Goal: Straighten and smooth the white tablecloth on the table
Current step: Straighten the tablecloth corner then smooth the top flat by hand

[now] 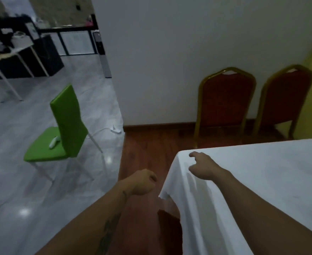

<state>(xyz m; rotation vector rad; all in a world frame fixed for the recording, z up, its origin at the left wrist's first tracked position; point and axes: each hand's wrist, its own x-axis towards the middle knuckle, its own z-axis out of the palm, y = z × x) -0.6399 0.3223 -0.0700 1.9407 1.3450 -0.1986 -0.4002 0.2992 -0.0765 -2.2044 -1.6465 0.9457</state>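
Observation:
The white tablecloth (262, 173) covers the table at the lower right and hangs down over its near left corner in soft folds. My right hand (203, 166) rests palm down on the cloth at that corner, fingers spread, holding nothing. My left hand (142, 182) hovers in the air to the left of the hanging cloth, over the wooden floor, curled into a loose fist with nothing in it. The cloth's hanging tip (163, 195) sits just right of the left hand, not touching it.
Two red chairs with gold frames (225, 103) (284, 100) stand against the white wall behind the table. A green chair (63, 129) stands on the grey tile floor to the left, with a small white object on its seat. A cluttered desk (8, 52) is far left.

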